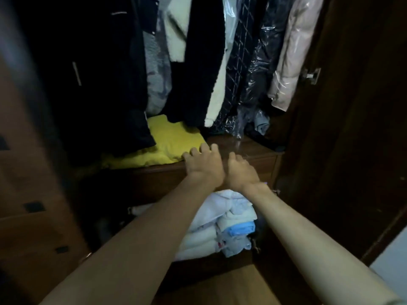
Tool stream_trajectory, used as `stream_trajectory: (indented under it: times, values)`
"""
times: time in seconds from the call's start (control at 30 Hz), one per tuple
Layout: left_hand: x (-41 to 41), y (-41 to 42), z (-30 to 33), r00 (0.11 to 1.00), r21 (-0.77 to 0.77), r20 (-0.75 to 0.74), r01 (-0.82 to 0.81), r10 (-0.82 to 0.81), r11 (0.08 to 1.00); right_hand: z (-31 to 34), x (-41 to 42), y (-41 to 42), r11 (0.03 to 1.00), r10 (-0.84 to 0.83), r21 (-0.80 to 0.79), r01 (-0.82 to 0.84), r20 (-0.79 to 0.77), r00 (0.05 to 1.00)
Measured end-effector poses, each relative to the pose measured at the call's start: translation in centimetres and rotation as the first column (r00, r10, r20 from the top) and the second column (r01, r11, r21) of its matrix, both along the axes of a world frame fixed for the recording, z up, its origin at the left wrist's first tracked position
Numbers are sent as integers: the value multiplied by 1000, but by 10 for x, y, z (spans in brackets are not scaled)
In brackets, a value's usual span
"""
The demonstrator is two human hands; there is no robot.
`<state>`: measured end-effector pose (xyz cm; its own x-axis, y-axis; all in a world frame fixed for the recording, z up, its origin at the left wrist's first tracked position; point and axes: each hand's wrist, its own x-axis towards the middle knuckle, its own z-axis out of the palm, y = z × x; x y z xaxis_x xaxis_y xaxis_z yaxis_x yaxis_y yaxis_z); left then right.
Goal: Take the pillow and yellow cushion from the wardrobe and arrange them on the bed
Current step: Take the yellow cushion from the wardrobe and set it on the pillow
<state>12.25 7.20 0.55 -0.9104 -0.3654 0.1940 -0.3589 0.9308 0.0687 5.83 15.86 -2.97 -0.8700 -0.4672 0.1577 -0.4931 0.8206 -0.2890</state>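
The yellow cushion (174,143) lies flat on the wooden shelf (248,150) inside the wardrobe, toward the shelf's left end, its front edge close to the shelf's front edge. Its long axis runs roughly left to right along the shelf, and its near right corner points toward the hands. The back and left part of it is hidden under the hem of a hanging black coat (103,84).

The left hand (203,165) is at the cushion's near right corner, fingers (204,148) spread and curled forward with the tips touching or just over the yellow fabric; whether they have closed on it cannot be told. The right hand (241,171) is just beside the left, over the shelf's front edge, its fingers loosely bent and holding nothing.

Above the shelf hang more garments: a cream fleece (176,29), dark clothes in clear plastic covers (253,73), and a pale pink jacket (290,62) at the right. Below the shelf, between the forearms, sits a stack of folded white and blue linen (222,230). No pillow can be made out for certain.
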Motion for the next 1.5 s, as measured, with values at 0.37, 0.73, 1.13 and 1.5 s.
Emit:
stream_trajectory:
  times: [0.37, 0.73, 1.13, 1.5]
  values:
    - [-148, -217, -17, 898, 65, 143, -428, 416, 902, -11, -179, -192, 952, 298, 71, -298, 3, 954]
    - [-174, -270, -72, 872, 227, -23, -472, 490, 852, -60, -214, -257, 961, 274, -36, -274, 4, 962]
    - [-122, -249, -59, 871, 338, 51, -475, 488, 813, -47, -166, -171, 988, 133, -66, -136, -49, 990]
    - [-109, -222, -68, 802, 440, 11, -540, 597, 717, -63, -170, -169, 950, 298, -102, -294, 18, 954]
